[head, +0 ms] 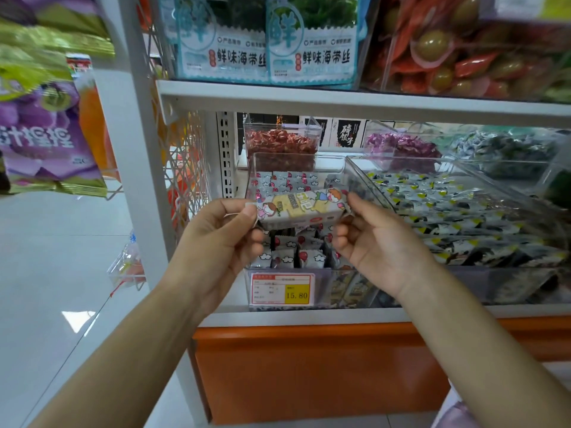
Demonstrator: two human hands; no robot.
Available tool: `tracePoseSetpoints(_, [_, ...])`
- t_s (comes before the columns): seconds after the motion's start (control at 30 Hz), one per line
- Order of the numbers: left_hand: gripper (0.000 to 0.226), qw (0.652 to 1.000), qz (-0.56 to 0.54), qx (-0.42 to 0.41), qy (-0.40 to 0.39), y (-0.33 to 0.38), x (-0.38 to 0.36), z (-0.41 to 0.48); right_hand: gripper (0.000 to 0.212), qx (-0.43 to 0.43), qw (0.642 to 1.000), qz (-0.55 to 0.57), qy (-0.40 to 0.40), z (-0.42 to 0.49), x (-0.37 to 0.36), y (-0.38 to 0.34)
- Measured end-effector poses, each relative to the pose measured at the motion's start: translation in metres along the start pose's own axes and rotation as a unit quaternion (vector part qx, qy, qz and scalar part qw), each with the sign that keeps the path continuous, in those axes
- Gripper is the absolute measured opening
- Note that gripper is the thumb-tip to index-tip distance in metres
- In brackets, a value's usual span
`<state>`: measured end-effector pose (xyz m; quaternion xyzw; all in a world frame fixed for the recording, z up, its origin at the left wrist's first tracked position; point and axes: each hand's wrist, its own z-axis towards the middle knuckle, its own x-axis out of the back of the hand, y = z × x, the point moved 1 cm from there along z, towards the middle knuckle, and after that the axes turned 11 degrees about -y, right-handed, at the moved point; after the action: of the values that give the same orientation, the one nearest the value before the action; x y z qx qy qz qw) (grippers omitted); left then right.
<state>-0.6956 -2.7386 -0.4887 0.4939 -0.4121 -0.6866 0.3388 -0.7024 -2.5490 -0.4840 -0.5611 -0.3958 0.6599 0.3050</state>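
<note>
- Setting: a shop aisle with a pale glossy tiled floor (55,273); a white metal shelving unit (309,97) stands on an orange base panel (309,366).
- Middle shelf: one clear plastic bin (265,168) holds many small white sweets printed with clouds and red balloons (296,257); one red-and-yellow price tag (282,288) on its front reads 15.80.
- Neighbouring stock: one wider clear bin of black, white and yellow wrapped sweets (448,211) lies just beside it; behind stand three further bins, of red (279,143), purple (401,146) and dark green-and-white wrapped sweets (506,149).
- Upper shelf: two pale blue seaweed packets (265,54) stand side by side; to the far left hang purple-and-green snack bags (46,134).
- Task object: one long white-and-yellow cartoon-printed wrapped snack bar (301,208) is held level in the air above the cloud-sweet bin.
- Left hand (216,242): thumb and curled fingers pinch the bar's left end; the forearm rises from lower left.
- Right hand (374,245): thumb and forefinger pinch the right end, the remaining fingers loosely curled.
</note>
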Motion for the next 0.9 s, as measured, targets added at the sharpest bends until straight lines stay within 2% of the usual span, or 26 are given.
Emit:
tracePoseSetpoints(0.13, [0.019, 0.999, -0.041, -0.012, -0.022, 0.000, 0.000, 0.001, 0.017, -0.038, 0.995, 0.091, 0.011, 0.000, -0.003, 0.002])
tracePoseSetpoints(0.23, [0.026, 0.998, -0.055, -0.018, -0.038, 0.000, 0.000, 0.001, 0.016, -0.036, 0.994, 0.105, 0.019, 0.000, 0.000, 0.003])
tracePoseSetpoints(0.37, [0.022, 0.999, -0.020, -0.011, -0.040, 0.002, 0.002, 0.000, 0.014, 0.035, 0.999, -0.002, 0.001, 0.000, 0.002, 0.002])
tracePoseSetpoints(0.47, [0.034, 0.996, 0.083, -0.016, -0.042, 0.005, 0.003, -0.002, 0.011, 0.079, 0.993, -0.082, -0.025, -0.002, 0.001, 0.001])
tracePoseSetpoints(0.53, [0.035, 0.983, 0.176, -0.027, -0.035, 0.006, 0.004, -0.002, 0.013, 0.084, 0.989, -0.119, -0.035, -0.004, 0.000, 0.000])
tracePoseSetpoints(0.6, [0.033, 0.962, 0.269, -0.042, -0.029, 0.009, 0.005, -0.003, 0.024, 0.087, 0.983, -0.160, -0.028, -0.005, 0.001, 0.001])
tracePoseSetpoints(0.67, [0.037, 0.944, 0.323, -0.047, -0.037, 0.010, 0.005, -0.005, 0.012, 0.108, 0.973, -0.202, -0.015, -0.005, 0.001, 0.002])
tracePoseSetpoints(0.7, [0.041, 0.940, 0.336, -0.045, -0.047, 0.011, 0.005, -0.006, 0.005, 0.117, 0.970, -0.212, -0.012, -0.005, 0.001, 0.002])
tracePoseSetpoints(0.77, [0.049, 0.940, 0.333, -0.041, -0.057, 0.011, 0.003, -0.008, 0.013, 0.128, 0.968, -0.213, -0.024, -0.004, 0.000, 0.003])
tracePoseSetpoints(0.9, [0.039, 0.943, 0.328, -0.042, -0.029, 0.009, 0.004, -0.006, 0.026, 0.124, 0.960, -0.244, -0.065, -0.003, 0.001, 0.003])
